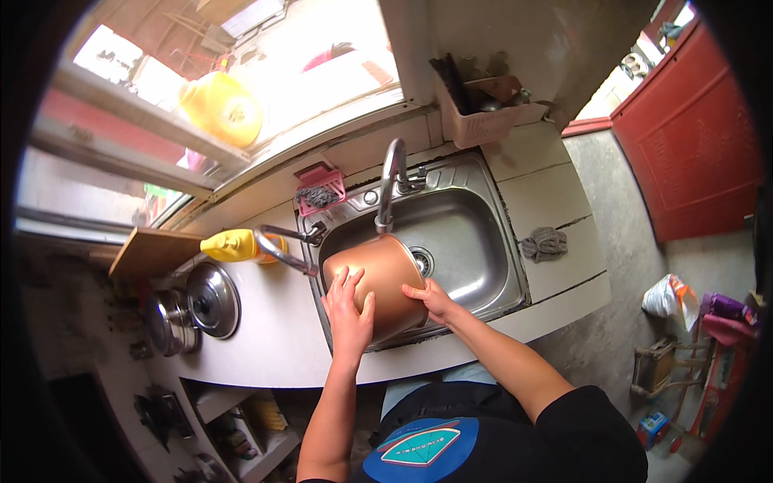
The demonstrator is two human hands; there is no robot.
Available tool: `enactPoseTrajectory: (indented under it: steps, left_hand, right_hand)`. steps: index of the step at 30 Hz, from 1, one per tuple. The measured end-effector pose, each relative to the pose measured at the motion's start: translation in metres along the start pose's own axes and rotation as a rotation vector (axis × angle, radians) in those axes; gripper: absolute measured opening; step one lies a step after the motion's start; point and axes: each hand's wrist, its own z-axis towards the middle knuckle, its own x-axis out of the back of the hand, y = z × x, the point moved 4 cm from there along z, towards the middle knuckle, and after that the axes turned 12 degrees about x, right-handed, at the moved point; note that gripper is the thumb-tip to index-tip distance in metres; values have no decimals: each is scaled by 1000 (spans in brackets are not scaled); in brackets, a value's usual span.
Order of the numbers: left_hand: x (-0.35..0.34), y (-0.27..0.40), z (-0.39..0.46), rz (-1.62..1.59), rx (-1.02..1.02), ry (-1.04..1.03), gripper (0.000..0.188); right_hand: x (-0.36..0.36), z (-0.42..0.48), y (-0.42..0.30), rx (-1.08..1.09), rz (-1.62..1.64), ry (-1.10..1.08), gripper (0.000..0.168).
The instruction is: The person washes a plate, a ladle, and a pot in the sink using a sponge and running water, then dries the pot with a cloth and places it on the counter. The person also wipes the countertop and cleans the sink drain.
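A copper-coloured metal pot (pixel 380 265) is tilted on its side over the left part of the stainless steel sink (pixel 471 235), its mouth turned to the right. My right hand (pixel 436 302) grips the pot's rim, thumb outside and fingers hidden inside or behind it. Spread across the pot's outer side, my left hand (pixel 350 308) rests with its fingers apart. The curved chrome faucet (pixel 394 163) arches just above the pot. A second curved tap (pixel 284 250) stands at the sink's left edge, close to the pot. Inside the pot is hidden from view.
A pink basket with a grey scourer (pixel 319 196) is behind the sink. To the left are a yellow bottle (pixel 232 244), a pot lid (pixel 212 300) and a steel pot (pixel 171 323). A grey cloth (pixel 545 244) lies right of the sink, below a utensil basket (pixel 480 124).
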Motion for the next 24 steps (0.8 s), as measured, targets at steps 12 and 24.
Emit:
enactPoseTrajectory:
  steps: [12,24]
  left_hand:
    - [-58,-49,9,-681,935,-461,98]
    - [-133,-102,4,-1209,1237,-699,25]
  right_hand:
    - [-39,3,-32,381,-1434,-152,23]
    - [-24,70,-150,651,-1778,-405,34]
